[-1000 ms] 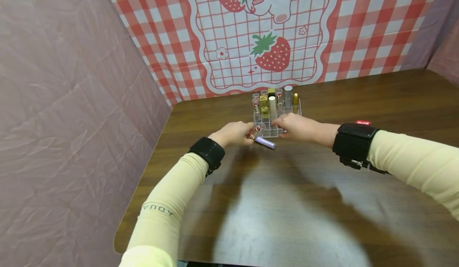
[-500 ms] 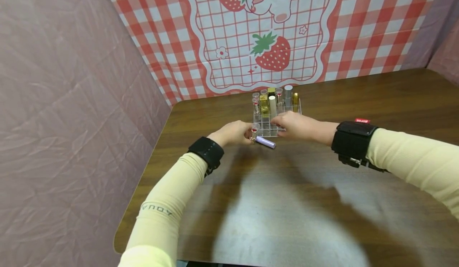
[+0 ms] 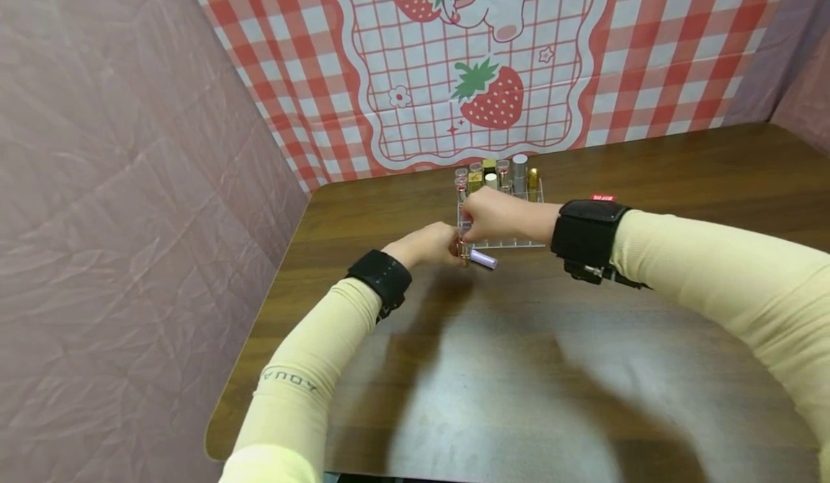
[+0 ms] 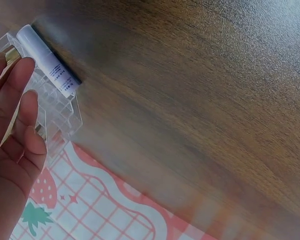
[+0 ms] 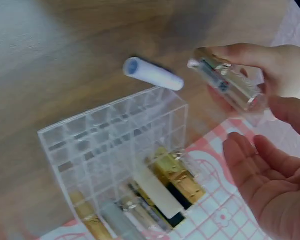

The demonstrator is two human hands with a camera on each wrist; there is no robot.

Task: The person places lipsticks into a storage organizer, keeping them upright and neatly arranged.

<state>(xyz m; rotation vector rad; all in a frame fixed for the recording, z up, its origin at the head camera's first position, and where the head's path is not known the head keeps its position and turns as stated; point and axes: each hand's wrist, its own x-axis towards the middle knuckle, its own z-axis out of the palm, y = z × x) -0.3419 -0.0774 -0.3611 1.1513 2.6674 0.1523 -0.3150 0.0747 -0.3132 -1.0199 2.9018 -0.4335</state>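
Observation:
My left hand [image 3: 428,244] grips a lipstick [image 5: 229,80] with a clear cap and a gold-coloured base, just in front of the clear organizer's left corner. Close by the capped end is my right hand [image 3: 498,213], its thumb and fingers spread apart at the cap in the right wrist view. The clear compartmented lipstick organizer [image 5: 112,107] stands behind both hands, partly covered by the right one in the head view. On the table beside it lies a lavender tube [image 3: 484,259], with small print showing in the left wrist view.
Several lipsticks stand in the organizer's rear rows, among them a gold one [image 3: 533,180], a grey one [image 3: 519,173] and a white-capped one [image 3: 491,180]. Behind the wooden table [image 3: 506,368] hangs a red checked strawberry cloth [image 3: 493,97].
My right hand has moved left from the organizer's front to the lipstick in my left hand. The left hand has shifted slightly, and the lipstick now stands more upright. The lavender tube lies still.

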